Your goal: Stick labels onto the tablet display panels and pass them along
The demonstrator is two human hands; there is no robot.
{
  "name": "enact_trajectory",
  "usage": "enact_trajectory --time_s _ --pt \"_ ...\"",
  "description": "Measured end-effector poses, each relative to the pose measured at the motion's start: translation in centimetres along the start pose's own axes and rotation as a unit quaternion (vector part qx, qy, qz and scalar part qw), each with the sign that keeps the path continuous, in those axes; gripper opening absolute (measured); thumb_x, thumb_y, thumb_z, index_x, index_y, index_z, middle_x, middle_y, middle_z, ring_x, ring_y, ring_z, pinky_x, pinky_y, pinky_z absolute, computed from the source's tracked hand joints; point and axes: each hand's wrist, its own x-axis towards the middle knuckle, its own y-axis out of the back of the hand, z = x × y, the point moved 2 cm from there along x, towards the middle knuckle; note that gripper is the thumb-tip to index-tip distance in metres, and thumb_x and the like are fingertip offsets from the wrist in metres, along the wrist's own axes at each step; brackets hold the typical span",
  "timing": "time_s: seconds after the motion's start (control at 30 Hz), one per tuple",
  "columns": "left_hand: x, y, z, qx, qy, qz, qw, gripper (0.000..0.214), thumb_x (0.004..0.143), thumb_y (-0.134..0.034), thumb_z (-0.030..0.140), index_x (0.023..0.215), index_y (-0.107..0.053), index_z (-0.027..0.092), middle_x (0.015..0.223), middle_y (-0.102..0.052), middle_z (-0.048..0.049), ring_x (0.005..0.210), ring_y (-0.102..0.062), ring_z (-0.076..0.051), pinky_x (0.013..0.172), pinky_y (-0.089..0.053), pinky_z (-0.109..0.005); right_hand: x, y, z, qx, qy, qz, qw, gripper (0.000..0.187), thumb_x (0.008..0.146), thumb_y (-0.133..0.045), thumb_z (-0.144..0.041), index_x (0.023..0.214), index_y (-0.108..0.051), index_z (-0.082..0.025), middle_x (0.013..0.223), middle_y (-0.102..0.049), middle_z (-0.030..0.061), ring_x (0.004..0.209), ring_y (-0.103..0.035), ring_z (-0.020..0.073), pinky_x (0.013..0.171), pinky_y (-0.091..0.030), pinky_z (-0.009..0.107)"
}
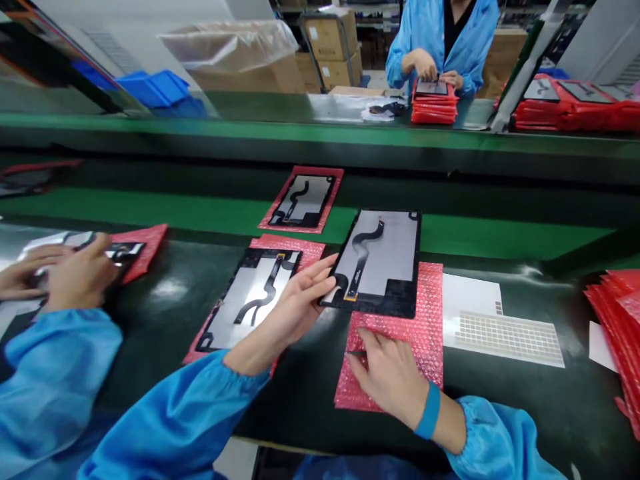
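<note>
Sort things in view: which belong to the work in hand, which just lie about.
Seemingly in the work:
panel, held in the left hand
thin dark item, in the right hand
red bubble pouch below
gridded sheet

Seemingly lying about:
blue bins
cardboard boxes

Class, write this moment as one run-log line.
left hand: holds panel | right hand: pinches thin dark item over red bubble sleeve | grid-marked sheet: right of sleeve
</note>
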Motion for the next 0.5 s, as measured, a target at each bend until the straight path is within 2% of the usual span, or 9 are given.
enact_trajectory --time_s 0.07,0.13,0.2,0.27,0.3,0.37,0.43,0.5 --pt "-1.3 -0.6 -1.3 -0.006 0.027 -0.008 1.0 0.063 0.072 -0.096 0.028 0.131 -0.075 0.026 0.105 -0.081 -0.0032 0.086 -0.076 -0.016 0.075 -0.061 -0.02 -2.1 0.4 0.3 0.059 0.039 0.001 0.998 0.039 0.106 -0.063 -0.033 0.142 -0.07 -0.02 0.119 -0.082 0.0127 0.105 -0.081 0.0338 0.093 -0.064 0.046" --pt "-2.5 -1.2 -3.0 -0.007 0.056 -0.02 0.998 0.063 0.074 -0.096 0.029 0.133 -0.073 0.029 0.109 -0.081 -0.0041 0.087 -0.077 -0.018 0.073 -0.062 -0.023 -4.8 1.4 1.2 0.135 0.08 -0.024 0.987 0.034 0.099 -0.071 -0.028 0.132 -0.077 -0.027 0.113 -0.084 0.006 0.101 -0.081 0.0303 0.095 -0.064 0.045" --pt "-3.9 -1.8 -4.9 -0.013 0.079 -0.032 0.996 0.063 0.074 -0.095 0.032 0.133 -0.071 0.033 0.114 -0.08 -0.0052 0.09 -0.078 -0.021 0.073 -0.063 -0.027 -7.4 2.9 2.7 0.22 0.099 -0.068 0.968 0.035 0.091 -0.077 -0.019 0.122 -0.082 -0.033 0.102 -0.085 -0.0009 0.094 -0.081 0.025 0.091 -0.065 0.038" --pt "-5.4 -2.4 -7.0 -0.023 0.097 -0.037 0.994 0.062 0.075 -0.095 0.035 0.132 -0.07 0.036 0.118 -0.078 -0.0065 0.096 -0.079 -0.025 0.077 -0.064 -0.033 -9.5 4.9 4.7 0.303 0.101 -0.082 0.944 0.04 0.09 -0.074 -0.013 0.12 -0.084 -0.036 0.093 -0.085 -0.0031 0.091 -0.08 0.0221 0.082 -0.065 0.033" --pt "-6.2 -2.5 -7.9 -0.026 0.102 -0.035 0.994 0.061 0.076 -0.095 0.038 0.131 -0.069 0.037 0.119 -0.077 -0.007 0.099 -0.079 -0.027 0.078 -0.065 -0.035 -10.3 5.9 5.8 0.343 0.099 -0.065 0.932 0.041 0.092 -0.07 -0.012 0.122 -0.083 -0.035 0.09 -0.085 -0.0019 0.088 -0.079 0.0218 0.078 -0.065 0.032" --pt "-7.4 -2.7 -9.5 -0.017 0.11 -0.022 0.994 0.06 0.078 -0.094 0.042 0.131 -0.066 0.037 0.12 -0.076 -0.0072 0.101 -0.078 -0.028 0.081 -0.065 -0.038 -11.2 7.9 8.3 0.41 0.076 0.005 0.909 0.035 0.096 -0.066 -0.017 0.123 -0.083 -0.029 0.086 -0.083 0.0029 0.078 -0.076 0.0228 0.07 -0.064 0.035" --pt "-8.3 -2.5 -10.6 0.018 0.108 -0.002 0.994 0.058 0.081 -0.092 0.046 0.131 -0.065 0.037 0.116 -0.076 -0.0059 0.097 -0.078 -0.026 0.084 -0.064 -0.038 -11.3 9.4 10.9 0.454 0.029 0.093 0.886 0.026 0.1 -0.067 -0.026 0.119 -0.085 -0.024 0.089 -0.081 0.0083 0.065 -0.07 0.0217 0.059 -0.06 0.036" --pt "-8.7 -1.9 -11.0 0.078 0.105 0.014 0.991 0.057 0.081 -0.091 0.047 0.131 -0.065 0.037 0.108 -0.077 -0.0046 0.092 -0.077 -0.025 0.083 -0.064 -0.037 -10.9 10.6 13.7 0.467 -0.024 0.191 0.863 0.029 0.102 -0.068 -0.04 0.115 -0.086 -0.021 0.098 -0.081 0.0122 0.06 -0.065 0.0198 0.055 -0.057 0.036"
